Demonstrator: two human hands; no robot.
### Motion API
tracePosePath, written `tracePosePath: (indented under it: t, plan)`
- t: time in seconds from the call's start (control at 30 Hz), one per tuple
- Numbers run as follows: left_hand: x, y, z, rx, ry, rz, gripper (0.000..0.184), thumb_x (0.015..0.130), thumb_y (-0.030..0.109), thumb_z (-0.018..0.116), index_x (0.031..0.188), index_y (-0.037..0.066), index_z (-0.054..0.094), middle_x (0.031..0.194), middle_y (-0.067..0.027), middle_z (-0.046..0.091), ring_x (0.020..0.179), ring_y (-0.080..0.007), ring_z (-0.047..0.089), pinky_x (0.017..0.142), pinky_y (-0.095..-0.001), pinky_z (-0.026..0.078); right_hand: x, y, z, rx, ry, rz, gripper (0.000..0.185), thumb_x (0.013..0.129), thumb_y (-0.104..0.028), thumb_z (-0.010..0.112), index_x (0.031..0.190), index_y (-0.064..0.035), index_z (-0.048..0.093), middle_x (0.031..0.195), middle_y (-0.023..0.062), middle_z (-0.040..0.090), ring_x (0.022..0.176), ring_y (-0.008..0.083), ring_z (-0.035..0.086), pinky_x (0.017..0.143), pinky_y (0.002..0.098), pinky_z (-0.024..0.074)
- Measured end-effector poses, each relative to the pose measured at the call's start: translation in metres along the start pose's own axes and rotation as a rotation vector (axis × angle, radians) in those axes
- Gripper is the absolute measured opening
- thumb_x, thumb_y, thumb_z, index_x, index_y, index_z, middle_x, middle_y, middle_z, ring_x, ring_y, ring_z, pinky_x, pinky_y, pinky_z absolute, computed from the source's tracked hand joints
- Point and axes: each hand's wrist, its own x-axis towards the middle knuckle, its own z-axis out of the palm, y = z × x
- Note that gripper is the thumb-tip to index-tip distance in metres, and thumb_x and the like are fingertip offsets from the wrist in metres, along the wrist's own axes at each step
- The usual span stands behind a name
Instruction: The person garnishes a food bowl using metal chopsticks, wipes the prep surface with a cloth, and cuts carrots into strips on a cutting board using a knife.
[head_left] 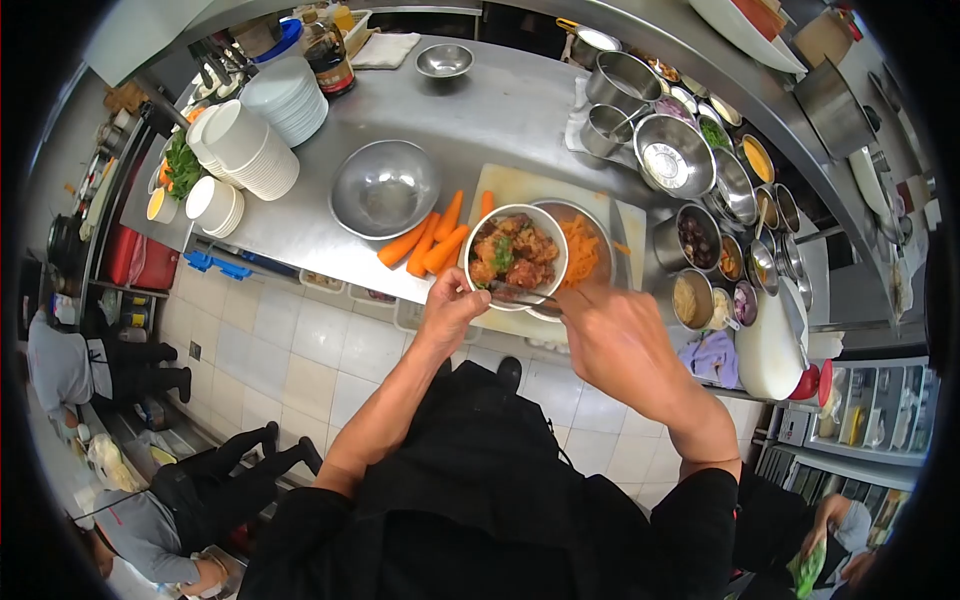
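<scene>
A white bowl (516, 257) of browned, saucy chunks topped with a green herb sits before me, overlapping the cutting board (495, 180). My left hand (452, 312) grips its near left rim between thumb and fingers. Closed around a thin dark utensil (520, 293), my right hand (612, 338) is at the bowl's near right side; the utensil's tip reaches over the rim, and its exact kind is unclear. Partly behind the bowl, a metal bowl holds shredded carrot (582, 252). A knife (618, 240) lies along the board's right. Whole carrots (425, 240) rest left of the bowl.
A metal mixing bowl (385, 190) stands left of the carrots. Stacked white bowls (250, 150) and plates (285, 100) fill the far left. Several metal containers (685, 240) of ingredients crowd the right under a shelf. Co-workers (160, 510) stand behind on both sides.
</scene>
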Motion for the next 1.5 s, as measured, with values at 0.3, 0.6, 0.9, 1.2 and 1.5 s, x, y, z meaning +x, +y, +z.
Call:
tracePosePath:
  t: [0.3,0.6,0.9,1.2,1.5]
  plan:
    - [-0.001,0.001,0.02,-0.128,-0.005,-0.05,0.019,0.085,0.002,0.064,0.087,0.011,0.047,0.097,-0.006,0.061,0.095,-0.0199,0.065,0.082,-0.0422,0.057,0.003,0.009,0.018,0.017,0.075,-0.028,0.014,0.065,0.0,0.062,0.078,0.0041,0.061,0.076,0.0183,0.064,0.067,0.0342,0.066,0.059,0.0431,0.0531]
    - [0.002,-0.009,0.004,-0.101,-0.023,-0.051,0.026,0.083,0.009,0.065,0.105,0.006,0.05,0.115,-0.0107,0.06,0.106,-0.0245,0.063,0.093,-0.0491,0.054,-0.014,0.02,-0.01,0.126,0.18,0.079,0.007,0.069,0.003,0.058,0.075,0.0003,0.061,0.073,0.0183,0.063,0.071,0.0383,0.063,0.061,0.0463,0.051]
    - [0.001,-0.016,0.005,-0.107,0.009,-0.06,0.022,0.083,0.007,0.066,0.098,0.009,0.05,0.106,-0.0078,0.063,0.1,-0.0218,0.065,0.092,-0.0493,0.055,-0.026,0.02,-0.033,0.205,0.257,0.121,0.018,0.076,0.002,0.066,0.093,0.0025,0.069,0.082,0.0179,0.067,0.068,0.0353,0.064,0.062,0.04,0.0501]
    - [0.004,-0.027,-0.007,-0.113,0.005,-0.101,0.023,0.083,0.006,0.064,0.101,0.009,0.051,0.109,-0.0097,0.065,0.103,-0.024,0.065,0.093,-0.0499,0.055,-0.025,0.017,-0.047,0.186,0.301,0.104,0.019,0.076,0.005,0.064,0.094,0.0031,0.068,0.081,0.0188,0.066,0.07,0.0354,0.064,0.064,0.0387,0.0506]
    - [0.005,-0.024,-0.01,-0.134,0.003,-0.148,0.055,0.083,0.01,0.063,0.133,0.006,0.04,0.129,-0.0155,0.055,0.113,-0.0303,0.062,0.096,-0.0527,0.053,-0.036,0.013,-0.082,0.185,0.394,0.151,0.019,0.073,0.006,0.064,0.091,0.0034,0.069,0.083,0.0195,0.067,0.072,0.0368,0.065,0.064,0.0396,0.0516]
